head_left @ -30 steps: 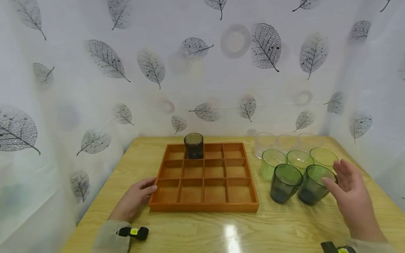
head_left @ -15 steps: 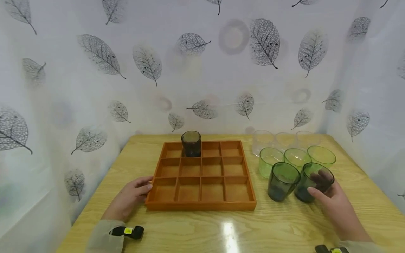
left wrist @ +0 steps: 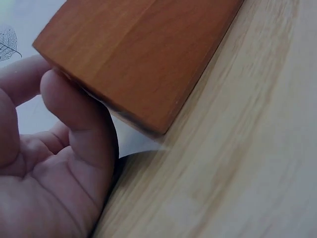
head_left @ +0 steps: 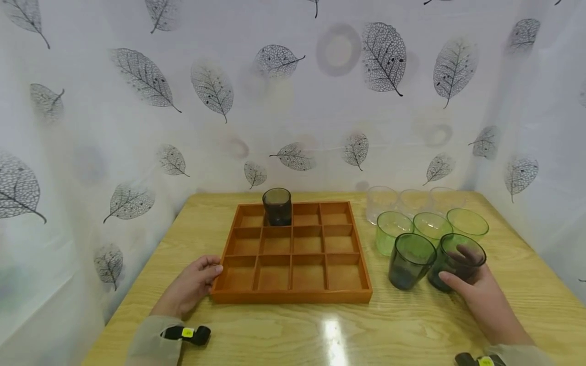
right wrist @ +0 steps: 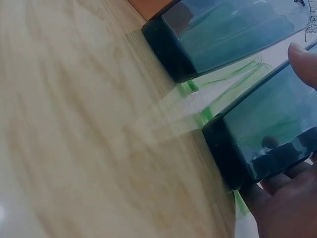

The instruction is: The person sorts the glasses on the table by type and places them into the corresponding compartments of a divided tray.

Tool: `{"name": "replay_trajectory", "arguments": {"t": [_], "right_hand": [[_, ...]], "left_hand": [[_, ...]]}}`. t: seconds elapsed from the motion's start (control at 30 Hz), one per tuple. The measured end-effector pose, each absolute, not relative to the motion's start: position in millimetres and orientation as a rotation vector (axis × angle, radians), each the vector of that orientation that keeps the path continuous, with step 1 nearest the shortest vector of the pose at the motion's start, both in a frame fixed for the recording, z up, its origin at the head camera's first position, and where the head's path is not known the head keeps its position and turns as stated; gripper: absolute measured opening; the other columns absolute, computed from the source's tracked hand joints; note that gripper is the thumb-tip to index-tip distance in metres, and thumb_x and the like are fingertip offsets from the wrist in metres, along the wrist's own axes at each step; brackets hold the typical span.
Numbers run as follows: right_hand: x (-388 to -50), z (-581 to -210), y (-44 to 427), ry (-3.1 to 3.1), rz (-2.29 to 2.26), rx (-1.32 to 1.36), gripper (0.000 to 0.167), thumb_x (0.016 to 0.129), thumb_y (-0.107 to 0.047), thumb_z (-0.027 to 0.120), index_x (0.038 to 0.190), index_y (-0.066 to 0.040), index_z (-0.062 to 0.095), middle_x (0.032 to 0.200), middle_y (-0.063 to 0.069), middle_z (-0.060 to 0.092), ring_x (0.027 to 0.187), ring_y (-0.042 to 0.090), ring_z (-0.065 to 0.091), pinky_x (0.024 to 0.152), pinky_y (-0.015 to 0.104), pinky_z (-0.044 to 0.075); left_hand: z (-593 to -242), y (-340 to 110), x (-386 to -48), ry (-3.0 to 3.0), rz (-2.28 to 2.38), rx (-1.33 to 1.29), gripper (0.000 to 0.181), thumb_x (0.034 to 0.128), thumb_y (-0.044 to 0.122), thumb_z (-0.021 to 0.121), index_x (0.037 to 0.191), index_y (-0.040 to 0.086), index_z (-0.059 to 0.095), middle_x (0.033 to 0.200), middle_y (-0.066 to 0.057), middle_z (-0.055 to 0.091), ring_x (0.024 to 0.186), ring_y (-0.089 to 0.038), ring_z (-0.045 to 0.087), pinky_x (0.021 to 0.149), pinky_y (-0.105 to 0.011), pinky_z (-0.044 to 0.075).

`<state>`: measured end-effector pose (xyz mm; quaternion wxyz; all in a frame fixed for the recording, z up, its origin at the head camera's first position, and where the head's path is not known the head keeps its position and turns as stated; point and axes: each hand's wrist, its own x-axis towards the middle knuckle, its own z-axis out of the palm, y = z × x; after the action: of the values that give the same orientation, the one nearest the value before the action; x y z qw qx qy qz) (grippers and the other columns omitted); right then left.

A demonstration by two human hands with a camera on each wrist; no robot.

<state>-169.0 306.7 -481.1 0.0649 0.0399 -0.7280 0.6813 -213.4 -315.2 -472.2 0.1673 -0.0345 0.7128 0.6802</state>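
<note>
My right hand [head_left: 485, 302] grips a dark green-grey glass [head_left: 450, 269], thumb on the near side and fingers showing through the far wall. In the right wrist view this glass [right wrist: 262, 131] has its base at the tabletop. A matching dark glass [head_left: 411, 264] stands just left of it. My left hand [head_left: 189, 285] touches the left side of an orange-brown wooden compartment tray [head_left: 293, 297], near its front corner. In the left wrist view, the thumb and a finger meet the tray's edge [left wrist: 133, 64]. Another dark glass [head_left: 277, 207] sits upright in a back-row compartment, second from left.
Behind the dark glasses stand three light green glasses [head_left: 393, 231], with three clear glasses [head_left: 381, 203] farther back. The pale wooden table [head_left: 284, 335] ends at a white leaf-patterned curtain [head_left: 293, 112] behind and at both sides.
My right hand has moved left and down from beside the right dark glass and taken hold of it. My left hand has stayed at the tray. The view has shifted slightly.
</note>
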Motion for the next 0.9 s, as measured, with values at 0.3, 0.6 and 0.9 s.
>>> {"name": "replay_trajectory", "arguments": {"t": [0.3, 0.6, 0.9], "right_hand": [[-170.5, -478.0, 308.3, -2.325, 1.947, 0.043, 0.066, 0.101, -0.007, 0.063, 0.152, -0.028, 0.029, 0.128, -0.026, 0.052, 0.112, -0.014, 0.050, 0.084, 0.008, 0.044], [-167.6, -473.4, 305.6, -2.465, 1.711, -0.008, 0.069, 0.101, -0.019, 0.065, 0.157, -0.023, 0.026, 0.129, -0.029, 0.048, 0.110, -0.017, 0.047, 0.083, 0.008, 0.044], [-160.7, -472.1, 303.6, -2.300, 1.828, -0.041, 0.064, 0.098, -0.010, 0.069, 0.151, -0.024, 0.037, 0.124, -0.024, 0.054, 0.108, -0.012, 0.054, 0.083, 0.008, 0.045]], "left_hand": [[-471.0, -312.8, -213.0, 2.040, 1.957, -0.069, 0.022, 0.1040, 0.014, 0.057, 0.119, 0.003, 0.046, 0.094, -0.003, 0.052, 0.068, -0.014, 0.046, 0.062, -0.028, 0.046], [-473.0, -316.1, -214.9, 2.029, 1.945, -0.081, 0.027, 0.1044, 0.016, 0.057, 0.123, 0.003, 0.043, 0.095, -0.003, 0.052, 0.068, -0.013, 0.046, 0.063, -0.028, 0.046], [-470.8, -314.9, -212.7, 2.074, 1.934, -0.103, 0.046, 0.1039, 0.018, 0.059, 0.141, -0.003, 0.041, 0.120, -0.010, 0.054, 0.094, -0.015, 0.056, 0.078, -0.026, 0.050]]}}
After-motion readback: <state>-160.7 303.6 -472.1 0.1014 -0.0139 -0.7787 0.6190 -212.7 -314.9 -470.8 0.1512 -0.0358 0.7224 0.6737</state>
